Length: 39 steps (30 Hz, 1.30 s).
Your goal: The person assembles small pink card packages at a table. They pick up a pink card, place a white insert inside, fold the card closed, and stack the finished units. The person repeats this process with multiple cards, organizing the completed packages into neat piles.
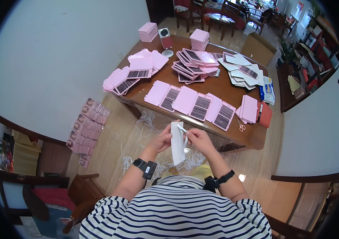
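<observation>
Over the floor in front of the table, my left hand [162,139] grips a narrow white card [177,150] by its left edge. My right hand [200,141] pinches a thin white strip [186,143] near the card's top right, and the strip curls down beside the card. Whether it is still attached cannot be made out. Closest to both hands, open pink cases [185,99] line the table's near edge, their trays filled with rows of black lash-like strips [201,107].
On the brown table [157,93] are heaped pink cases [141,65], white cards [239,81], scissors [241,127], a red notebook [265,115] and a phone-like device on a stand [165,38]. Paper shreds [149,117] litter the floor; pink packets [87,129] lie left.
</observation>
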{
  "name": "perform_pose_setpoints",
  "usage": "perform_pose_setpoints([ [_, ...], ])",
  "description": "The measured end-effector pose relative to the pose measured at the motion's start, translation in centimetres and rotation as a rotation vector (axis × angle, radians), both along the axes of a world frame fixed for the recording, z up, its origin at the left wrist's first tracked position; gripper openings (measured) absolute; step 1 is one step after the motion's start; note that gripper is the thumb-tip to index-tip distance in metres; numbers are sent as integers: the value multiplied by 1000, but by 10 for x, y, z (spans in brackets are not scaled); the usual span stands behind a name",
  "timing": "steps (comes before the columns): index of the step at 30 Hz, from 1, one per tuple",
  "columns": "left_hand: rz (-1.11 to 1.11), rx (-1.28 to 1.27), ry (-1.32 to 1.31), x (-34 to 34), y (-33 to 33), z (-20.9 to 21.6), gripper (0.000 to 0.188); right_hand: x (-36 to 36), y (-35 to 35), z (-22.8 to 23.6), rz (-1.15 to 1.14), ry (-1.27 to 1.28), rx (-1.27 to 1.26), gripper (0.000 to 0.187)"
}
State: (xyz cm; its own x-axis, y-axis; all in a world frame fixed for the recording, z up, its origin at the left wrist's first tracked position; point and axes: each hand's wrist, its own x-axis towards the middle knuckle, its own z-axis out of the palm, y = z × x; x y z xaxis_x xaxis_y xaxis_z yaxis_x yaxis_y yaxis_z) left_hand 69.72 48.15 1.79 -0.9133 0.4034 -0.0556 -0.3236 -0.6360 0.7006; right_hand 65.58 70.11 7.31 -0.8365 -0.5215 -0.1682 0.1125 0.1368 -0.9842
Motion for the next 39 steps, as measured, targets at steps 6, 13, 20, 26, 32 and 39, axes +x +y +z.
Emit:
perform_pose_setpoints([
  [6, 98, 30, -4, 9, -20, 1, 92, 8, 48, 15, -144, -177, -425, 31],
  [13, -36, 141, -25, 12, -13, 13, 94, -11, 38, -44, -442, 156, 327, 45],
  [20, -33, 257, 4, 6, -3, 27, 92, -12, 20, 21, -122, 458, 590, 32],
  [26, 102, 270, 42, 15, 6, 40, 89, -17, 1, 43, -97, 624, 561, 28],
  [32, 157, 359, 128, 21, 6, 52, 85, -15, -16, 50, -134, 717, 544, 27],
  [39, 320, 293, 96, 30, -18, 47, 84, 7, -3, 48, 367, 702, 470, 24],
])
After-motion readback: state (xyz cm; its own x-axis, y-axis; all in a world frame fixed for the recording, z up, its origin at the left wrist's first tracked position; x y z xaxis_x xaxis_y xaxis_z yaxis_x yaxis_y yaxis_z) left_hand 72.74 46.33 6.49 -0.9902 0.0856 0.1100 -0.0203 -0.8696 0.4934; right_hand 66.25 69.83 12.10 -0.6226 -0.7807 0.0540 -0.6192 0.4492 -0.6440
